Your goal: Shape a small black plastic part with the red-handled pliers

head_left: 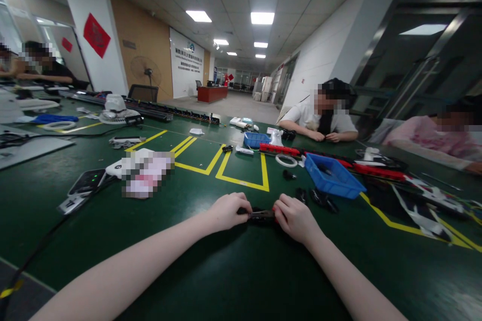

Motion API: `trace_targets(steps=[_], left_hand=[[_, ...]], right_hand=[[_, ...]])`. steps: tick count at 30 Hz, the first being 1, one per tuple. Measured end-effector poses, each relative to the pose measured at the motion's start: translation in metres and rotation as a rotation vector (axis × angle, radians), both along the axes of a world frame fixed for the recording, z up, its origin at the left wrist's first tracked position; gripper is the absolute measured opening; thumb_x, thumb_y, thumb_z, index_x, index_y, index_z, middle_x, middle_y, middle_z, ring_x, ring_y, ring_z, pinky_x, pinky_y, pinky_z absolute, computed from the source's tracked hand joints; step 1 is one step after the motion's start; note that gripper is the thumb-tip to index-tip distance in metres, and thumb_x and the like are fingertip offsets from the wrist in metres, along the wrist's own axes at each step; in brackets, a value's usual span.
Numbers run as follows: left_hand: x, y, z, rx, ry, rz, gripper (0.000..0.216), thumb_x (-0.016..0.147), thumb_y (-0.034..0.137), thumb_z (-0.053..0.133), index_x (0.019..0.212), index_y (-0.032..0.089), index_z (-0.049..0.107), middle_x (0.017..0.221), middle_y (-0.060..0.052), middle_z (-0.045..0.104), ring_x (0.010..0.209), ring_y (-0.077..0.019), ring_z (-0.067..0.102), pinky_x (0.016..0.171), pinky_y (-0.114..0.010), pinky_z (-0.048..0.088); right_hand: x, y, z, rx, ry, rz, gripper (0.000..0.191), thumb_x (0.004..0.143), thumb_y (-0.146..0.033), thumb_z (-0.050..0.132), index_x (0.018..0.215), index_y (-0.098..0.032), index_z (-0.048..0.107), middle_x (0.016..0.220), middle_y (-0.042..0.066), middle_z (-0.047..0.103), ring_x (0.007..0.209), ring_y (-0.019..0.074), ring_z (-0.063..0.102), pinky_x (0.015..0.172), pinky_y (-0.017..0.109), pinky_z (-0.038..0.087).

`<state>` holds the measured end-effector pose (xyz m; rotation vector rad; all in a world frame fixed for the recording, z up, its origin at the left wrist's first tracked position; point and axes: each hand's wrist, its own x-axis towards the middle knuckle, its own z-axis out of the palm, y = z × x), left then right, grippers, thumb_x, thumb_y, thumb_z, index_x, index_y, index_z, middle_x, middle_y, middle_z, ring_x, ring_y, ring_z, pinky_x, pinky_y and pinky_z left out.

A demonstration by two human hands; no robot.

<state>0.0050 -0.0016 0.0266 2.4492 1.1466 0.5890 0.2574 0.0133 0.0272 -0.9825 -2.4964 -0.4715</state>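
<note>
Between my two hands is a small dark part (262,217), black with a thin metallic strip and a bit of red at its right end; its exact kind cannot be made out. My left hand (229,212) is closed, with thumb and fingertips pinching the left end. At the right end, my right hand (295,218) is closed too, its curled fingers covering part of the thing. Both hands are just above or resting on the green table. Several black pieces (324,201) lie beyond my right hand, near a blue bin (332,176).
The green table (196,276) carries yellow tape outlines (243,184). To the left lie a blurred-out flat item (148,175) and a cabled black device (87,181). A smaller blue tray (256,140) and long red strips (278,150) are farther back. A person (320,115) sits across the table.
</note>
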Motion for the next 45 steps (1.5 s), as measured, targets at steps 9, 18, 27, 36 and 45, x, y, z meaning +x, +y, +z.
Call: trace_targets(steps=[9,18,27,36,45], left_hand=[[-0.004,-0.003,-0.009,0.094,-0.095,-0.060,0.012,0.092,0.022,0.059,0.095,0.018,0.070,0.105,-0.006,0.064,0.096,-0.0197,0.061,0.088,-0.033,0.048],[-0.013,0.001,-0.003,0.081,-0.066,-0.149,0.022,0.082,0.031,0.073,0.100,0.019,0.068,0.107,-0.006,0.064,0.099,-0.0226,0.061,0.087,-0.034,0.047],[-0.015,0.006,-0.006,0.136,-0.015,-0.185,0.023,0.086,0.035,0.072,0.102,0.020,0.067,0.103,-0.006,0.063,0.096,-0.0214,0.060,0.082,-0.030,0.046],[-0.015,0.004,-0.005,0.103,-0.079,-0.184,0.018,0.091,0.034,0.064,0.101,0.020,0.067,0.103,-0.006,0.062,0.096,-0.0207,0.060,0.086,-0.031,0.046],[-0.011,0.005,-0.008,0.021,-0.171,-0.136,0.011,0.092,0.025,0.062,0.094,0.018,0.070,0.101,-0.005,0.064,0.095,-0.0193,0.061,0.086,-0.030,0.047]], right_hand=[[0.000,0.001,-0.001,0.004,0.004,-0.008,0.032,0.097,-0.022,0.037,0.075,-0.018,0.060,0.076,0.005,0.056,0.066,0.0143,0.051,0.063,0.029,0.035],[0.001,0.000,0.000,0.007,0.003,-0.011,0.032,0.097,-0.022,0.038,0.075,-0.018,0.061,0.077,0.005,0.057,0.066,0.0142,0.051,0.064,0.029,0.035],[-0.007,-0.004,0.000,0.019,-0.009,-0.004,0.031,0.096,-0.022,0.038,0.075,-0.018,0.061,0.076,0.005,0.056,0.066,0.0148,0.049,0.064,0.030,0.034],[-0.002,-0.002,0.001,0.016,0.001,-0.021,0.033,0.097,-0.022,0.037,0.075,-0.018,0.060,0.077,0.006,0.057,0.066,0.0146,0.050,0.064,0.030,0.035],[-0.003,-0.001,-0.002,0.005,0.023,-0.029,0.033,0.098,-0.023,0.036,0.076,-0.018,0.061,0.077,0.005,0.058,0.067,0.0146,0.052,0.064,0.029,0.036]])
